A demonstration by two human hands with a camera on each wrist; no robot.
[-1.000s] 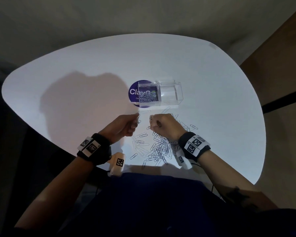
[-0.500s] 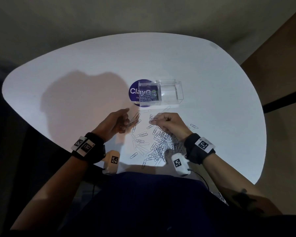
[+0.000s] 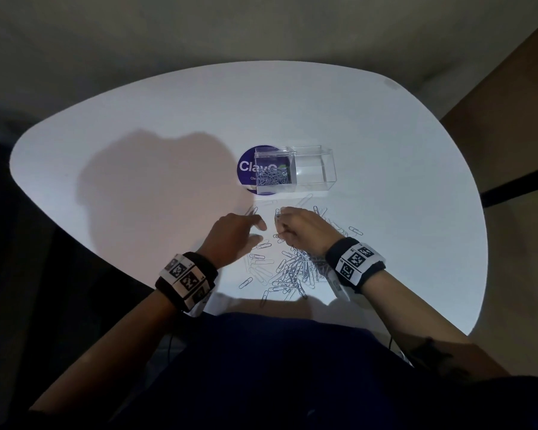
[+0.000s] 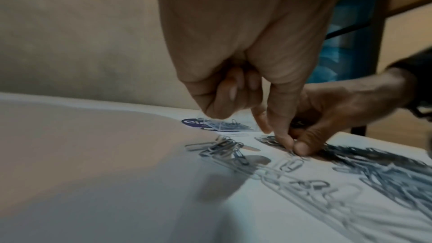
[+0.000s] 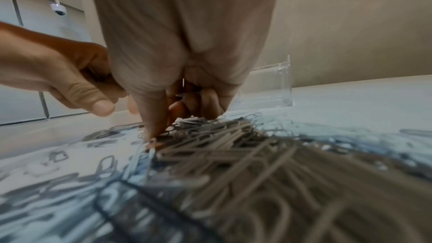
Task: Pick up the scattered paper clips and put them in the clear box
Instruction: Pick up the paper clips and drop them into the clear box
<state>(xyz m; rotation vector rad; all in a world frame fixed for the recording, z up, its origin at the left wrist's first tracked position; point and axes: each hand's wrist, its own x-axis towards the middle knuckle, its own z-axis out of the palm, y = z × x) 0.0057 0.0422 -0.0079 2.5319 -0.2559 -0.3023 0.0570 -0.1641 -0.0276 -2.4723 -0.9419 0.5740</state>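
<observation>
Several silver paper clips [image 3: 292, 270] lie in a loose pile on the white table [image 3: 385, 144], close to its front edge. The clear box [image 3: 312, 169] stands beyond them, with clips [image 3: 274, 179] in its left end. My right hand [image 3: 280, 225] is at the far edge of the pile, its fingers curled round a bunch of clips. In the right wrist view its thumb [image 5: 151, 117] presses into the pile. My left hand [image 3: 260, 232] hovers just to its left with thumb and forefinger apart, holding nothing. A small bunch of clips [image 4: 222, 150] lies under it.
A round purple sticker [image 3: 246, 169] lies under the box's left end. Stray clips [image 3: 354, 230] sit to the right of the pile. My dark-clothed body is against the table's front edge [image 3: 261, 308]. Bare tabletop spreads left and behind the box.
My left hand pinched a few clips half a second ago; now its fingers are apart and a bunch lies on the table. My right hand has curled tighter around its clips.
</observation>
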